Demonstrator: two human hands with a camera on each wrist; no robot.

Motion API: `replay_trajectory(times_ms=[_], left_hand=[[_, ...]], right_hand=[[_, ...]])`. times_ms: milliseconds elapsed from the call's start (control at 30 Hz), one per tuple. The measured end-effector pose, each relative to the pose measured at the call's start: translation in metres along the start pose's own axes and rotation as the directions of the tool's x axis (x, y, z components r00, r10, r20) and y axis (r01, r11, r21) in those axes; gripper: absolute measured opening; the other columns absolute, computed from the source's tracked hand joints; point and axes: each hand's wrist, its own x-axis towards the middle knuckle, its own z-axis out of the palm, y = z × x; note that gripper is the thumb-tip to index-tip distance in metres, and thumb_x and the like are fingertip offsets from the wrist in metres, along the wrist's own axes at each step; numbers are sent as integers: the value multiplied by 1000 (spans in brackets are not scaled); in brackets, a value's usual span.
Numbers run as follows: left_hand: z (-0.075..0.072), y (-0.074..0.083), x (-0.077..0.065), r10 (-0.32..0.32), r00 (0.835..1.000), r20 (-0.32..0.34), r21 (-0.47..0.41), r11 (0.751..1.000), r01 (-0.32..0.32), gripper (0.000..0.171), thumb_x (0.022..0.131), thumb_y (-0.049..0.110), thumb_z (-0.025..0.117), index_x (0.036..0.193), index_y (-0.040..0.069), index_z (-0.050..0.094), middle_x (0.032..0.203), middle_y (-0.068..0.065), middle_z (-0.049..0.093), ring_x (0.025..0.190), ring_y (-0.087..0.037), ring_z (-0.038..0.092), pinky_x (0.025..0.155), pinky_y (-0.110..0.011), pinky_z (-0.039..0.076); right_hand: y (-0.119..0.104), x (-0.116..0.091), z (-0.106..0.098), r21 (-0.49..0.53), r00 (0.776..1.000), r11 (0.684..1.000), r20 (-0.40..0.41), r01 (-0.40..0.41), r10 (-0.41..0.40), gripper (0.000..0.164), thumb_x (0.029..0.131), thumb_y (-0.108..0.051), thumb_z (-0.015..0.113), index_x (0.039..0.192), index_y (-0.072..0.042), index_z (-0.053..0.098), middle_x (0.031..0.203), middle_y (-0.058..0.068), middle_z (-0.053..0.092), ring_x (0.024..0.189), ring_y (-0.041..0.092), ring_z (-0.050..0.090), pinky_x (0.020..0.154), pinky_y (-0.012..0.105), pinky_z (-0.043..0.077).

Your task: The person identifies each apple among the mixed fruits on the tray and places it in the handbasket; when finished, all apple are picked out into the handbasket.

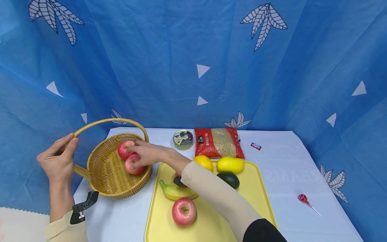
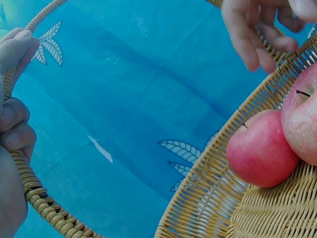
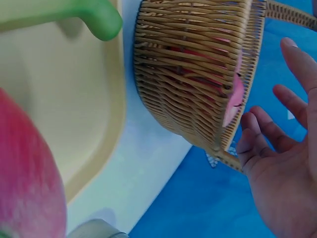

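Observation:
A round wicker basket (image 1: pixel 102 178) stands at the left of the table. My left hand (image 1: pixel 57 161) grips its arched handle (image 1: pixel 105 120) on the left side; in the left wrist view the fingers (image 2: pixel 17 114) curl round the woven cane. Inside the basket, two pink-red apples (image 2: pixel 262 148) lie side by side near its right wall. My right hand (image 1: pixel 148 154) is over that right side, above the apples. Its fingers (image 3: pixel 272 129) are spread and loosely bent around nothing in the right wrist view, close to the basket's rim.
A yellow tray (image 1: pixel 149 215) holds a banana (image 1: pixel 173 192), an apple (image 1: pixel 184 212), an orange (image 1: pixel 204 162), a yellow fruit (image 1: pixel 230 164) and a dark green one (image 1: pixel 228 179). Behind are a round tin (image 1: pixel 183 138) and a red food bag (image 1: pixel 219 143). A lollipop (image 1: pixel 303 198) lies right.

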Motion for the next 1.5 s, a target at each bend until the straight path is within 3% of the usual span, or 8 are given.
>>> replay_trajectory(times_ms=[467, 700, 933, 1167, 1500], left_hand=[[2, 3, 0, 3, 1000, -11, 17, 1000, -3, 24, 80, -19, 73, 102, -24, 66, 86, -10, 77, 53, -9, 48, 49, -14, 34], [1, 3, 0, 5, 1000, -9, 8, 1000, -5, 24, 79, -20, 73, 102, -24, 66, 89, -13, 77, 56, -10, 53, 51, -13, 39], [1, 2, -1, 21, 1000, 4, 56, 998, -21, 23, 80, -19, 73, 102, -23, 67, 89, -11, 77, 55, -9, 51, 51, -13, 37], [3, 3, -1, -3, 1000, -6, 36, 999, 3, 24, 80, -19, 73, 103, -23, 67, 88, -9, 77, 56, -9, 52, 51, -13, 37], [3, 2, -1, -5, 1000, -18, 0, 1000, 5, 24, 78, -20, 73, 101, -24, 66, 89, -12, 77, 55, -10, 54, 51, -13, 40]], right_hand=[[-14, -31, -19, -9, 993, 993, -23, 114, -114, 58, 93, -49, 69, 144, -26, 52, 139, -5, 48, 124, 1, 41, 102, 15, 35], [-17, -54, -22, -23, 983, 983, -11, 180, -181, 60, 92, -50, 70, 142, -23, 53, 135, -1, 52, 118, 8, 49, 97, 13, 35], [-13, -82, -16, -73, 983, 980, 9, 186, -186, 62, 92, -52, 69, 144, -23, 52, 132, -7, 51, 112, 1, 45, 97, 12, 36], [-7, -110, -8, -48, 978, 977, 29, 206, -205, 56, 93, -49, 69, 141, -25, 54, 136, -10, 49, 121, -1, 44, 106, 13, 34], [1, -142, 0, -73, 982, 981, 60, 182, -178, 55, 93, -54, 67, 142, -32, 53, 126, -12, 53, 114, 0, 50, 98, 17, 41]])
